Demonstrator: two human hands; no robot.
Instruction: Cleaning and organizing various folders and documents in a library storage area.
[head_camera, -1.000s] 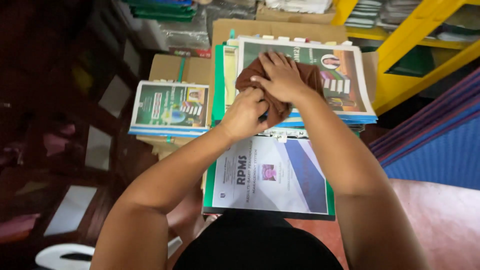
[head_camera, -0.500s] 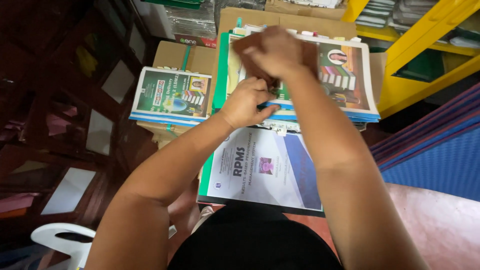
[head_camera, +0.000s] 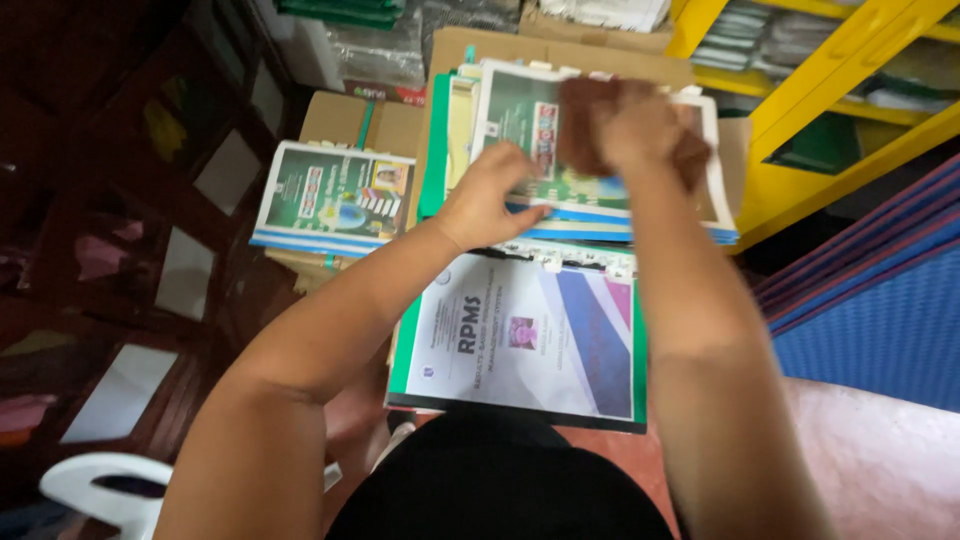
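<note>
My right hand (head_camera: 640, 128) grips a crumpled brown cloth (head_camera: 582, 128) and presses it on the printed cover of the top folder (head_camera: 515, 130) of a tall stack. My left hand (head_camera: 490, 195) rests on the near edge of that same stack, fingers curled over the blue and white folder edges. Nearer to me lies a green folder with a white and blue cover sheet (head_camera: 520, 340), partly under my forearms. The right hand is blurred.
A second stack of folders with a green cover (head_camera: 335, 200) sits on a cardboard box (head_camera: 340, 118) to the left. A yellow metal shelf (head_camera: 800, 110) stands at the right, a blue panel (head_camera: 880, 320) below it. Dark wooden cabinet (head_camera: 120, 200) at left; white plastic chair (head_camera: 100, 485).
My right hand has slid the brown cloth to the right across the top cover. My left hand has let go of the cloth and dropped to the stack's near edge.
</note>
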